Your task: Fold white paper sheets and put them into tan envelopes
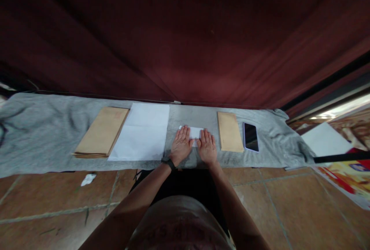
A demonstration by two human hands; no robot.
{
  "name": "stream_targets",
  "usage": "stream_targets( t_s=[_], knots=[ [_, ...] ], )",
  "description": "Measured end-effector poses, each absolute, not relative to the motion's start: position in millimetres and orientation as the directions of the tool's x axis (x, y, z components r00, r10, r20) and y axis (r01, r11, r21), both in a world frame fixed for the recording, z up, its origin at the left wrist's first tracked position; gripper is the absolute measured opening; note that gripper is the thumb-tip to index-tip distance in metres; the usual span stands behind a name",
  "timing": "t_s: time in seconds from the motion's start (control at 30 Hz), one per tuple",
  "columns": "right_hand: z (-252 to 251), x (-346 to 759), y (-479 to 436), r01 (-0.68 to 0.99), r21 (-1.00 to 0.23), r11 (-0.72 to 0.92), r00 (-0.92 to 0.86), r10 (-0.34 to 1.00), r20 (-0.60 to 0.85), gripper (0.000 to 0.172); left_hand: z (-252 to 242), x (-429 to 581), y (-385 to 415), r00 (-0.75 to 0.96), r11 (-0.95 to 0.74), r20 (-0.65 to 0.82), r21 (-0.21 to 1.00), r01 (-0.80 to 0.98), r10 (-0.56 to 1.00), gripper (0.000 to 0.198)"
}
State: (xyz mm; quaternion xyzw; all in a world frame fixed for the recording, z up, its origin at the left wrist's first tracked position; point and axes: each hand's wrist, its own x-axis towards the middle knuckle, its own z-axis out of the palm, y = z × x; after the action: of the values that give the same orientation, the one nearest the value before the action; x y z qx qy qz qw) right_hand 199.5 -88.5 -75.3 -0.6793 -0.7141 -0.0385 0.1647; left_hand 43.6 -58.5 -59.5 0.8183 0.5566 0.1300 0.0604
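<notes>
My left hand (180, 145) and my right hand (207, 146) lie flat side by side, fingers stretched out, pressing on a small folded white paper (195, 131) that rests on a grey cloth (43, 134). Most of the paper is hidden under my palms. A black band sits on my left wrist. To the left lies a stack of white sheets (141, 136), and beyond it a pile of brown envelopes (101, 136). To the right of my hands lies a single brown envelope (229, 131), with a dark phone (250, 137) beside it.
A dark red curtain (185, 38) hangs behind the cloth. The floor is brown tile (52, 200) with a crumpled white scrap (88, 179) on it. At the far right lie a white sheet (325, 140) and colourful printed material (349, 177).
</notes>
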Motion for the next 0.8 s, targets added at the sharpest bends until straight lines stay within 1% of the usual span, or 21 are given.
stream_targets(
  t_s=[0.37, 0.5, 0.6, 0.67, 0.8],
  knots=[
    [-73.1, 203.1, -94.5, 0.983, -0.176, 0.045, 0.012, 0.951, 0.31, 0.056, -58.6, 39.3, -63.3, 0.288, -0.323, 0.171, 0.241, 0.915, 0.942, 0.071],
    [-70.0, 203.7, -94.8, 0.984, -0.177, 0.033, 0.02, 0.957, 0.289, 0.055, -58.9, 39.2, -63.6, 0.305, -0.339, 0.172, 0.226, 0.913, 0.937, 0.073],
    [-65.1, 201.0, -90.9, 0.979, -0.202, 0.011, 0.044, 0.964, 0.262, 0.054, -59.2, 39.7, -63.4, 0.303, -0.334, 0.163, 0.222, 0.916, 0.939, 0.072],
    [-61.2, 196.5, -87.0, 0.974, -0.225, 0.033, 0.026, 0.967, 0.253, 0.054, -58.9, 39.9, -63.1, 0.305, -0.335, 0.158, 0.222, 0.916, 0.939, 0.071],
    [-57.4, 184.3, -82.6, 0.955, -0.246, 0.164, -0.104, 0.965, 0.241, 0.052, -57.5, 40.0, -62.0, 0.31, -0.336, 0.145, 0.219, 0.916, 0.939, 0.066]
  ],
)
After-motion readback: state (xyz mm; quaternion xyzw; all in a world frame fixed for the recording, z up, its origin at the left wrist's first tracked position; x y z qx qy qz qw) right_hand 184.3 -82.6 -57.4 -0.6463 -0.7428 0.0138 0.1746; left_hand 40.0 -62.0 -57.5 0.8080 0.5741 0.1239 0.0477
